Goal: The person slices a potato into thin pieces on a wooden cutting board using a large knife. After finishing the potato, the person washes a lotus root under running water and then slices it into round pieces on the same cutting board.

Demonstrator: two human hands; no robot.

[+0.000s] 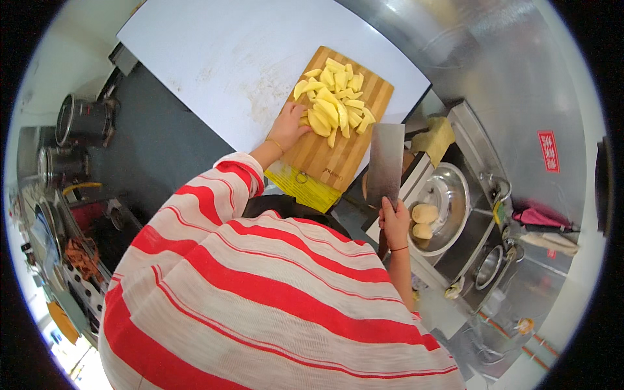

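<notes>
A pile of peeled, cut potato pieces (pixel 327 109) lies on a striped wooden cutting board (pixel 373 95). My left hand (pixel 291 126) is at the pile's left edge, with thumb and fingers around some pieces; the fingertips are partly hidden. To the right of the board, my right hand (pixel 396 222) grips the handle of a cleaver (pixel 386 163). Its broad blade points away from me, close to the board's right edge and clear of the potatoes. Under the board's near end shows a yellow printed sheet (pixel 312 192).
The board rests on a white tabletop (pixel 209 53). At right, a steel basin (pixel 456 195) holds two peeled whole potatoes (pixel 424 214) in a sink unit (pixel 453 258). A yellow cloth (pixel 435 141) hangs near its corner. Pots (pixel 85 122) stand far left.
</notes>
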